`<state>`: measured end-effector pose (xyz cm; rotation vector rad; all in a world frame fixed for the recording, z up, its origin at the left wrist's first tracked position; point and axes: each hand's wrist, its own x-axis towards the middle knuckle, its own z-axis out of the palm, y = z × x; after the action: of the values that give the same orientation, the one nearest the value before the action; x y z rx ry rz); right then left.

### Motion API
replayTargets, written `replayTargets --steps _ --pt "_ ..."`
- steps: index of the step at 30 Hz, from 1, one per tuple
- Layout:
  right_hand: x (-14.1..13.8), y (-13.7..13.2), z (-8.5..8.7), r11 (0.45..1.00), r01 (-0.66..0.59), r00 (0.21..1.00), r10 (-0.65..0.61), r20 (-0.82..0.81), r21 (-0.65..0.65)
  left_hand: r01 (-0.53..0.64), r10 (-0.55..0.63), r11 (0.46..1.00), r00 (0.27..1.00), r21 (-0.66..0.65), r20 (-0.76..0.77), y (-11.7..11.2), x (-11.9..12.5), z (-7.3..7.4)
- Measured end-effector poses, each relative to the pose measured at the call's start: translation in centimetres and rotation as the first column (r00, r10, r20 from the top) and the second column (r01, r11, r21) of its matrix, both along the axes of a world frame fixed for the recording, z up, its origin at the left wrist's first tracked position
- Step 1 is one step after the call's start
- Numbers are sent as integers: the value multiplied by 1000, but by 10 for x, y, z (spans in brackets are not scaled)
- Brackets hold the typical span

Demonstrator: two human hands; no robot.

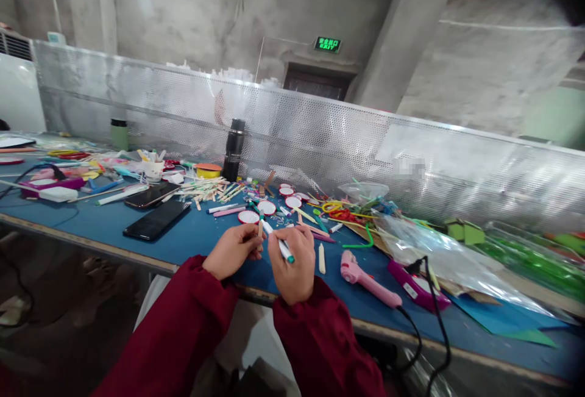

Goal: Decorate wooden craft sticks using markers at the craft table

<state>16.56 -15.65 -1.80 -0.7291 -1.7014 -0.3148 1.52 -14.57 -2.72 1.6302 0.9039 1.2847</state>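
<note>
My left hand (235,249) is closed, pinching a small wooden craft stick (260,230) that stands roughly upright; its top end looks green. In my right hand (295,263) is a white marker (284,249) with a green end, held like a pen. Its tip points toward the stick, but whether they touch I cannot tell. Just beyond my hands lie round white discs with red rims (267,207). A pale wooden stick (322,258) rests right of my right hand, near a pink glue gun (368,279).
Two dark phones (156,221) lie to the left on the blue table (105,220). A black bottle (234,150) stands by the perforated metal divider (311,122). A purple power strip (419,287) with black cords, plastic bags (439,250) and craft scraps are on the right.
</note>
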Motion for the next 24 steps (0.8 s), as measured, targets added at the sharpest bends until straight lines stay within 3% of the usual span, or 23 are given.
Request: replayTargets --steps 24 --pt "0 -1 0 1000 24 999 -24 -27 -10 8 -9 1000 1000 -16 -18 0 -1 -2"
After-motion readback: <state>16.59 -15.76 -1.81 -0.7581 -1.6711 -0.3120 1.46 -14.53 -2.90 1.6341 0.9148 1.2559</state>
